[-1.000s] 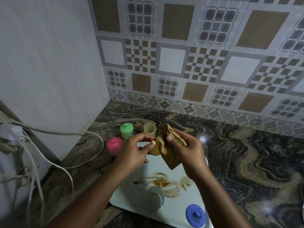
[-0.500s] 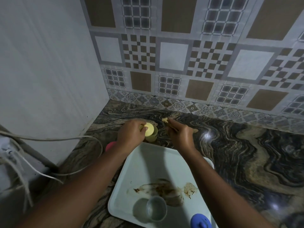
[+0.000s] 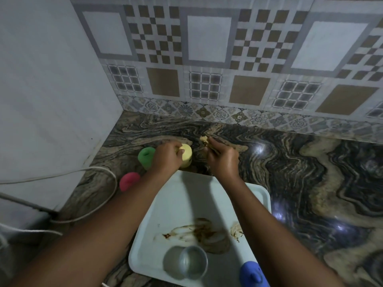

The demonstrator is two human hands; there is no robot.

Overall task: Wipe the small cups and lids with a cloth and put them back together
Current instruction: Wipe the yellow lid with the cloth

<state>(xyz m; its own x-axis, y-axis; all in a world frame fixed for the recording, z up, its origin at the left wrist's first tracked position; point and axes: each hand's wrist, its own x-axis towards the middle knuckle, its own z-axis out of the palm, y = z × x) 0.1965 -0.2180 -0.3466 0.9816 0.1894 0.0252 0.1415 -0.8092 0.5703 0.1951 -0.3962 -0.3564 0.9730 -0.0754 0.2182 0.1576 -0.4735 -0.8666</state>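
Note:
My left hand (image 3: pixel 166 157) holds a yellow lid (image 3: pixel 186 153) on top of the yellow cup (image 3: pixel 186 162), which stands on the counter beyond the tray. My right hand (image 3: pixel 222 157) grips the tan cloth (image 3: pixel 204 139), most of it hidden in the fist. A green lidded cup (image 3: pixel 146 155) and a pink lidded cup (image 3: pixel 129 180) stand to the left. On the white tray (image 3: pixel 182 195) a clear open cup (image 3: pixel 191 262) lies on its side, with a blue lid (image 3: pixel 251 275) to its right at the bottom edge.
Brown smears (image 3: pixel 199 232) stain the tray's middle. A white cable (image 3: pixel 99 172) loops over the marble counter (image 3: pixel 310 172) at the left, along a white wall. A tiled backsplash runs behind the cups.
Both hands moved away from me, from above the tray to the counter behind it. My left hand brought the yellow lid down onto the yellow cup; the cloth is now bunched in my right fist.

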